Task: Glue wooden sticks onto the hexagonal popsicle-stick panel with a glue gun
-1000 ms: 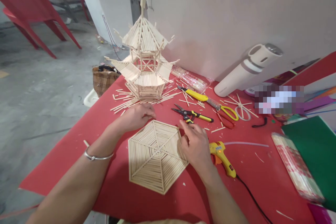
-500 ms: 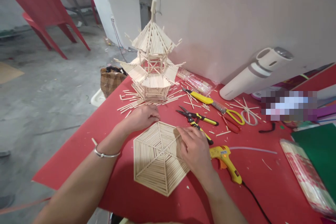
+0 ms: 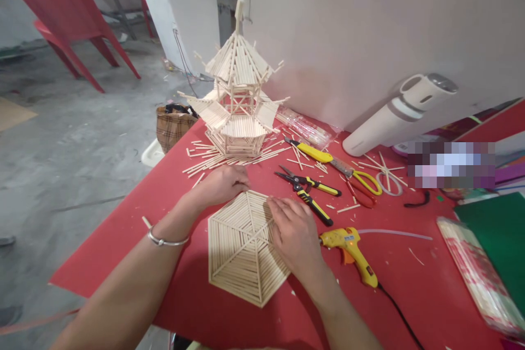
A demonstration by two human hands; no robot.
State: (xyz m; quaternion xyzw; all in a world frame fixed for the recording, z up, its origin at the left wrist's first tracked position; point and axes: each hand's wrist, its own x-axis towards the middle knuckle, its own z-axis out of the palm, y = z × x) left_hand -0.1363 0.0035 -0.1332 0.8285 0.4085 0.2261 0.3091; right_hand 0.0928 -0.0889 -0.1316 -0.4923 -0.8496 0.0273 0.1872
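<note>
A hexagonal panel of thin wooden sticks (image 3: 235, 251) lies flat on the red tabletop, with spokes meeting near its middle. My left hand (image 3: 227, 181) is at its upper corner, fingers curled together; whether they pinch a stick is hidden. Across the panel's right side lies my right hand (image 3: 297, 232), palm down with fingers stretched, covering that edge. Just behind the panel stands a pagoda model (image 3: 241, 115) of the same sticks, with two roof tiers. Loose sticks (image 3: 213, 161) surround its base.
Right of the panel are pliers (image 3: 314, 197), a yellow glue gun (image 3: 348, 246) with a cord, a yellow-handled cutter (image 3: 311, 151) and scissors (image 3: 365, 180). A white bottle (image 3: 394, 117) leans against the wall. A packet of sticks (image 3: 476, 273) lies at far right.
My right hand has slid a little to the left over the panel, uncovering the glue gun's nozzle. My left hand and the panel stay nearly where they were.
</note>
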